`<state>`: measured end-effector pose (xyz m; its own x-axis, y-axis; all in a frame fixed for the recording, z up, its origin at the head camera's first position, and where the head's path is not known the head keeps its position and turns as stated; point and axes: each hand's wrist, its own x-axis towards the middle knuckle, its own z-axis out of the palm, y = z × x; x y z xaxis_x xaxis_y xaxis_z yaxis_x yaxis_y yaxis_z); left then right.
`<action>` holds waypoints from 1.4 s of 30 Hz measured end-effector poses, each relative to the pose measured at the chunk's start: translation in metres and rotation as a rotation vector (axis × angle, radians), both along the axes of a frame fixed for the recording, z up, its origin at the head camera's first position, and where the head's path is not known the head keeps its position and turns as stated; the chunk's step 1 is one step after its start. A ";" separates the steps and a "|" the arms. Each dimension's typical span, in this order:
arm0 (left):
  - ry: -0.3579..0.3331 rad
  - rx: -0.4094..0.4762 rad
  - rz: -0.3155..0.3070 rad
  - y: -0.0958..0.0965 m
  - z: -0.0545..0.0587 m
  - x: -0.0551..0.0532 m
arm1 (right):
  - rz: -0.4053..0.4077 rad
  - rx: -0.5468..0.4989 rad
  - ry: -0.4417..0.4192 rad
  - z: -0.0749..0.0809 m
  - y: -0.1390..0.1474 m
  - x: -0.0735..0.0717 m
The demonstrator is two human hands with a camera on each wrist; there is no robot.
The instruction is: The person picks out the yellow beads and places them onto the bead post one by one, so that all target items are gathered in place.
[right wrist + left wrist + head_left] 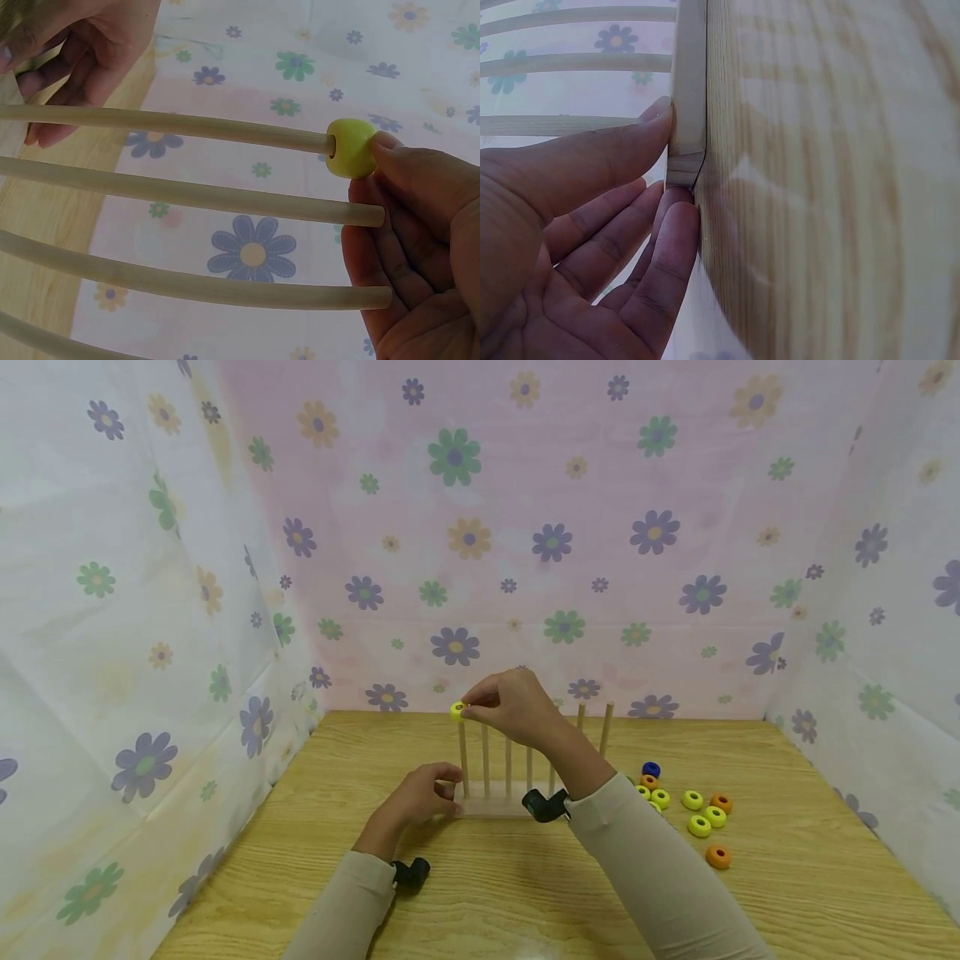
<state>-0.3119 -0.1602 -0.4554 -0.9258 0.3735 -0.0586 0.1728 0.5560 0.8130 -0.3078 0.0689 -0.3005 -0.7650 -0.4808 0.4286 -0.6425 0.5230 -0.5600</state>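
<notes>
My right hand (517, 706) pinches a yellow bead (351, 148) between thumb and fingers. The bead's hole sits over the tip of the leftmost wooden peg (225, 127), as the right wrist view shows. That peg stands upright at the end of a wooden peg rack (491, 802) with a row of several pegs. My left hand (420, 793) holds the left end of the rack's base (688, 112), thumb on its upper face and fingers at its end. Part of the rack is hidden behind my right forearm in the head view.
Right of the rack lie loose beads on the wooden table (810, 893): a blue bead (651, 769), several yellow beads (699, 826) and a few orange beads (718, 857). My right sleeve covers part of this group. Flowered cloth (525, 510) hangs behind and at both sides.
</notes>
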 end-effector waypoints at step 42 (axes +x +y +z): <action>-0.006 0.010 0.002 0.000 -0.003 -0.003 | 0.062 -0.031 0.177 0.009 0.010 0.012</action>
